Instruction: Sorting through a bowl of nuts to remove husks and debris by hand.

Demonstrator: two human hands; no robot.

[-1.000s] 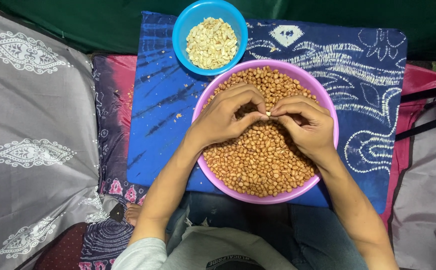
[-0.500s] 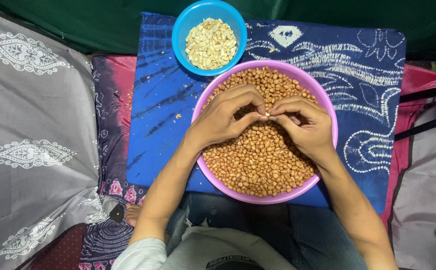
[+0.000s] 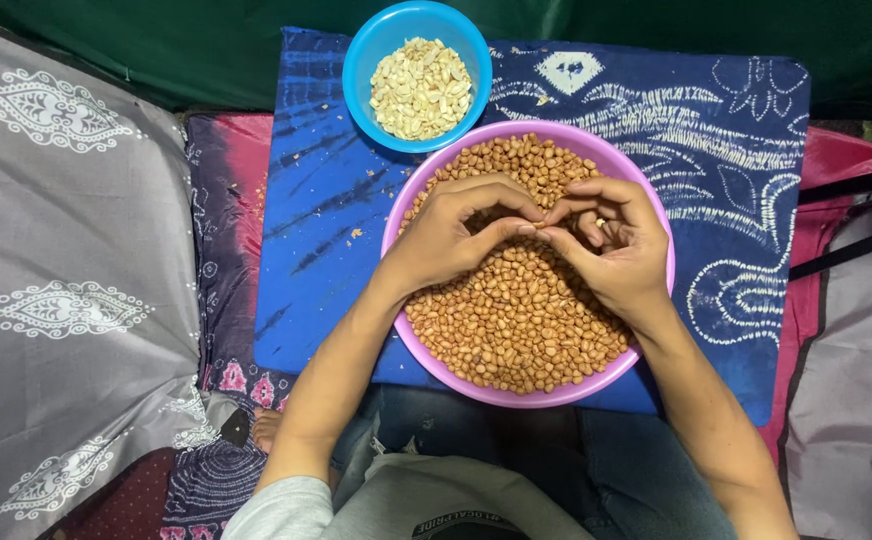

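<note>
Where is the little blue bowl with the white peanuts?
In the head view, the blue bowl of peeled peanuts sits at the top centre on the blue patterned cloth, just above and left of the purple basin, their rims nearly touching.

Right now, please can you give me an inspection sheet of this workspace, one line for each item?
Surface: blue tie-dye patterned cloth, lying flat.
Job's things: round purple plastic bowl full of brown-skinned peanuts; small round blue plastic bowl with pale peeled peanuts.
Clutter: skin flakes on the cloth.
Grippers: left hand and right hand, fingertips meeting above the purple bowl.
Cables: nothing seen.
Surroundings: grey patterned fabric, green fabric.
</note>
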